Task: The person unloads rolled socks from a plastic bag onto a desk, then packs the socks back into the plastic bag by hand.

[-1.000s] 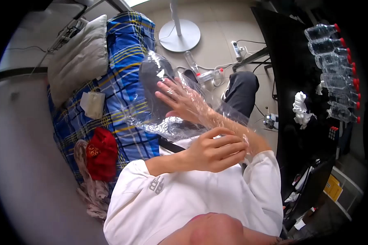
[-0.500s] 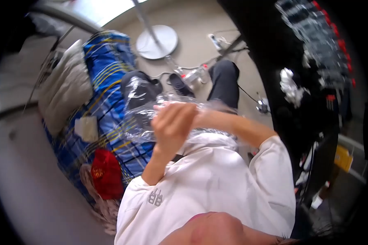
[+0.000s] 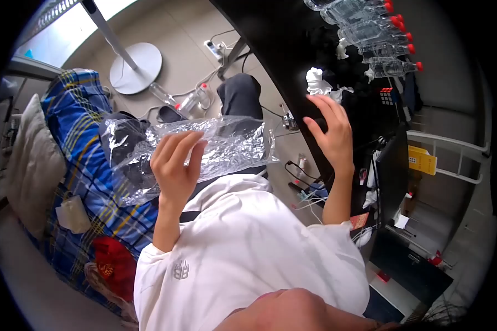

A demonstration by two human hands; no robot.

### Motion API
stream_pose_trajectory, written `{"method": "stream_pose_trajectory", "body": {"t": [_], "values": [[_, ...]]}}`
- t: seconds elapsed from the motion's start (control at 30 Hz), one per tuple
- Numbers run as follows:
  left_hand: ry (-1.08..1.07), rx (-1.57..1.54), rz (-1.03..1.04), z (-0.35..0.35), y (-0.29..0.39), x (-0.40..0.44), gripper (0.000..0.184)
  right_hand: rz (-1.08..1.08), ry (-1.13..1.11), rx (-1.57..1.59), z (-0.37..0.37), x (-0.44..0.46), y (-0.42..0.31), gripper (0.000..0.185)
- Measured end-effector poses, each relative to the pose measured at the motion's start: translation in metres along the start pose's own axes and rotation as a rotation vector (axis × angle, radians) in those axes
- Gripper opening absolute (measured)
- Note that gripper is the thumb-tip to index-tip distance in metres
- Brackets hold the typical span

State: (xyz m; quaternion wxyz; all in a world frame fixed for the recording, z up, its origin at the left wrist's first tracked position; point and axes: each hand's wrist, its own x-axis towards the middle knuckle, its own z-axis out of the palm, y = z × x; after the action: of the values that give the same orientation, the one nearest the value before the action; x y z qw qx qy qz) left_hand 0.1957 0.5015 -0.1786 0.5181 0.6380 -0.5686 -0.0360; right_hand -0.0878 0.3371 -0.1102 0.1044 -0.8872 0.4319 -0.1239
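Note:
A clear plastic bag (image 3: 232, 146) lies crinkled and spread across the person's lap. Over its left part is my left hand (image 3: 176, 163), with fingers bent and the thumb apart from them; no hold on the bag shows. My right hand (image 3: 334, 132) is raised at the right, bare, with thumb and fingers spread and nothing between them. Beyond its fingertips, crumpled white tissue (image 3: 318, 83) rests on the black table (image 3: 281, 60). Dark trousers (image 3: 240, 94) show past the bag.
Several bottles with red caps (image 3: 370, 33) line the table, near a small puzzle cube (image 3: 386, 96). A bed with a blue plaid sheet (image 3: 74, 132) holds a pillow (image 3: 36, 165) and a red cloth (image 3: 115, 265). A round stand base (image 3: 143, 69), bottles and cables are on the floor.
The bag, earlier around my right hand and forearm, now lies on the lap. My hands have separated, the right moving right towards the table. The view has turned to the right.

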Motion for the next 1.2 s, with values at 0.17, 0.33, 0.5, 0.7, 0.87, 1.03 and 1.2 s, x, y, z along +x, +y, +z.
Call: {"method": "stream_pose_trajectory", "body": {"t": [0.17,0.33,0.5,0.7,0.87,1.03,1.2], "values": [[-0.036,-0.01,-0.051,0.014,-0.011,-0.009,0.019,0.242,-0.02,-0.221,0.022,-0.061,0.031,0.057],[0.055,-0.026,-0.023,0.011,-0.016,-0.011,0.023,0.239,0.183,-0.115,0.035,-0.063,0.038,0.058],[0.165,-0.041,0.058,0.004,-0.015,-0.016,0.024,0.092,0.128,0.33,0.027,-0.035,-0.004,0.049],[0.161,-0.083,0.041,0.005,-0.011,-0.03,0.019,-0.178,0.015,0.406,0.058,-0.004,-0.043,0.051],[0.21,-0.08,0.048,0.001,-0.014,-0.033,0.024,-0.144,-0.03,0.502,0.075,0.002,-0.057,0.046],[0.183,-0.108,0.072,-0.006,-0.017,-0.032,0.023,-0.105,0.107,0.453,0.072,0.002,-0.049,0.035],[0.245,-0.11,0.05,-0.009,-0.018,-0.03,0.028,0.093,0.357,0.019,0.038,-0.007,0.006,0.034]]}}
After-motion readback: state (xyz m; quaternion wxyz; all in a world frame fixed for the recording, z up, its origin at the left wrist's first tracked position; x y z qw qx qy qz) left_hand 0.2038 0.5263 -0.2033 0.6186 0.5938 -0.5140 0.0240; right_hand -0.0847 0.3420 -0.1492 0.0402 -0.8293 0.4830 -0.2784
